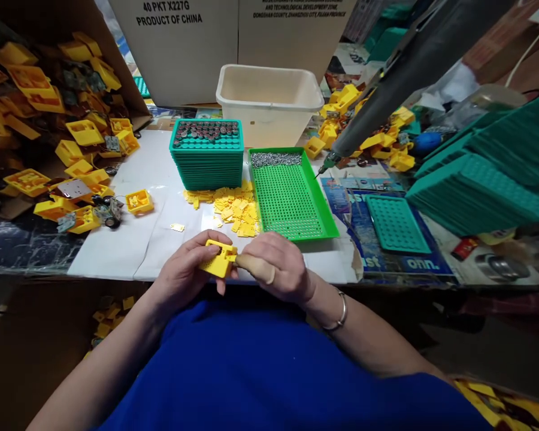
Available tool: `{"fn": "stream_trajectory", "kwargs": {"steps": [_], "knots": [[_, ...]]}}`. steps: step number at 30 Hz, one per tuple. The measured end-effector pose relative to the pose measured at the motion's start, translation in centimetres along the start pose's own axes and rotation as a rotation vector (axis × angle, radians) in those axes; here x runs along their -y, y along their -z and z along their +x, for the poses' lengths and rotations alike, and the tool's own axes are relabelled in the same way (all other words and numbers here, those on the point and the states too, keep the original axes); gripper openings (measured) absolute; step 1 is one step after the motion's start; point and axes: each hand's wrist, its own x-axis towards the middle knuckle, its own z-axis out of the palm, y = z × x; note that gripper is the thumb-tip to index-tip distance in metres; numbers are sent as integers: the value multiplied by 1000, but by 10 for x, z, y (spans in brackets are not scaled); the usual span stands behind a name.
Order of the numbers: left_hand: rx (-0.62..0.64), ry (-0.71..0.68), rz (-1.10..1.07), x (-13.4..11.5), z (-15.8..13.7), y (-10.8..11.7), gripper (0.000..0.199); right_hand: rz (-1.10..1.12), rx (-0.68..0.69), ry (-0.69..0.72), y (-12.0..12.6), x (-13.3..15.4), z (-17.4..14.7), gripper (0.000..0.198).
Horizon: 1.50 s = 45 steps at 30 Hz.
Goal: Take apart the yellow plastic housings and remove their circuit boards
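My left hand (186, 263) grips a yellow plastic housing (215, 266), its hollow side up, with a dark part showing inside near the thumb. My right hand (281, 263) is closed beside it, a beige finger cot (257, 267) on one digit. At the tip of that digit a small yellow plastic piece (232, 258) shows against the housing's right edge; the fingers partly hide it. Just beyond my hands lies a pile of small flat yellow pieces (238, 211). A green perforated tray (291, 197) has small silvery metal parts (276, 159) heaped at its far end.
Stacked teal trays (206, 164) carry round metal parts on top. Behind stands a whitish plastic bin (269, 96). An electric screwdriver (341, 146) hangs slantwise over the right side. Yellow housings (85, 133) spill from a carton at left. More teal trays (480, 185) lean at right.
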Motion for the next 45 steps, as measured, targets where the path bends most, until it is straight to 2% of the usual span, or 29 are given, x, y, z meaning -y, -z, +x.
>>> {"fn": "stream_trajectory", "kwargs": {"steps": [1,2,3,7,8,10,13,17,20,23,25,28,30,32,33,34,36,37,38,39,41,43,45], "knots": [[31,23,2,-1,1,1,14,-40,-6,51,1,0,0,18],[33,26,6,-1,1,1,13,-50,-4,39,3,1,1,18],[8,14,20,0,2,2,14,-27,8,-34,3,3,2,16],[-131,-113,192,8,0,-1,22,256,46,-600,3,10,7,7],[-134,-140,263,10,-1,-2,25,321,49,-694,3,12,8,8],[-123,-197,412,14,-2,-4,27,388,86,-796,0,14,10,9],[-114,-290,591,17,-3,-6,25,348,151,-836,-3,15,11,11],[-131,-352,690,18,-4,-8,24,253,234,-829,-4,17,13,16],[-142,-391,764,18,-6,-7,24,203,385,-857,1,14,20,26],[-92,-425,809,16,-9,-6,27,169,588,-884,7,10,28,24],[-40,-439,814,13,-9,-6,27,174,623,-897,8,8,30,22],[-6,-472,799,10,-8,-6,28,183,534,-913,3,9,27,24],[-15,-487,771,9,-7,-8,28,165,490,-867,3,13,22,23],[-28,-449,715,11,-5,-10,25,104,397,-710,13,16,16,20],[-32,-395,660,12,-3,-11,23,38,295,-610,24,15,13,21],[-40,-322,586,13,-1,-13,20,-62,125,-505,37,12,12,23],[-69,-164,407,16,6,-15,18,-326,-304,-369,70,-5,12,40],[-90,-96,319,16,10,-16,19,-457,-599,-318,87,-19,14,46],[-109,-47,243,17,14,-16,20,-459,-650,-365,102,-36,17,50],[-119,-15,188,17,18,-17,21,-428,-651,-417,115,-55,20,43],[-114,19,130,18,27,-19,21,-113,-547,-673,130,-93,24,26],[-116,24,119,19,32,-21,20,92,-479,-832,132,-121,28,22],[-127,26,129,21,35,-22,20,178,-455,-851,122,-131,31,21]]}}
